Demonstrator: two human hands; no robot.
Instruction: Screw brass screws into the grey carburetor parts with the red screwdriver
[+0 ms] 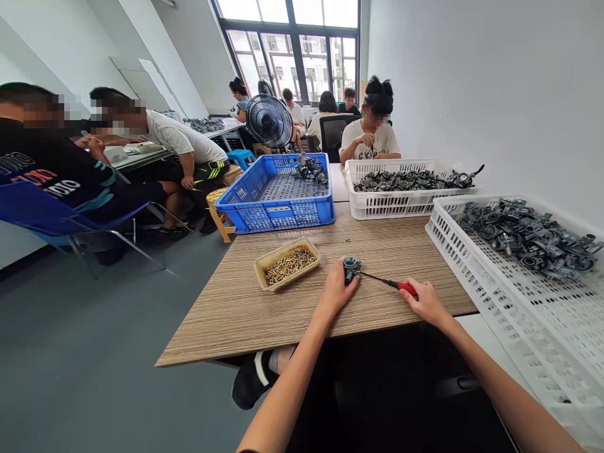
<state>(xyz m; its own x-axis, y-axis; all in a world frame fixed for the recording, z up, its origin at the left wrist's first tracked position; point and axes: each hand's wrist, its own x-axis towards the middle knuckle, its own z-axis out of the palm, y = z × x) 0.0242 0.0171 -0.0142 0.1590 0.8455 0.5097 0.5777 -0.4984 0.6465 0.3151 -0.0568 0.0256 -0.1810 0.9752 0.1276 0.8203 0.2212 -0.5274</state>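
My left hand [336, 288] is closed around a small grey metal carburetor [351, 267] on the wooden table [226, 308]. In my right hand [428, 302] is a screwdriver [406, 288] with a red and black handle. Its dark shaft points left, and the tip meets the side of the carburetor; the exact contact point is too small to make out. Left of my left hand sits a shallow beige tray [262, 280] holding many small brass-coloured screw-like parts [290, 265].
A blue crate [278, 217] with a few metal parts stands at the table's far left. White crates [391, 206] [476, 267] full of carburetors stand ahead and right. A co-worker [370, 135] sits opposite; others sit left and behind. A fan [268, 121] stands beyond.
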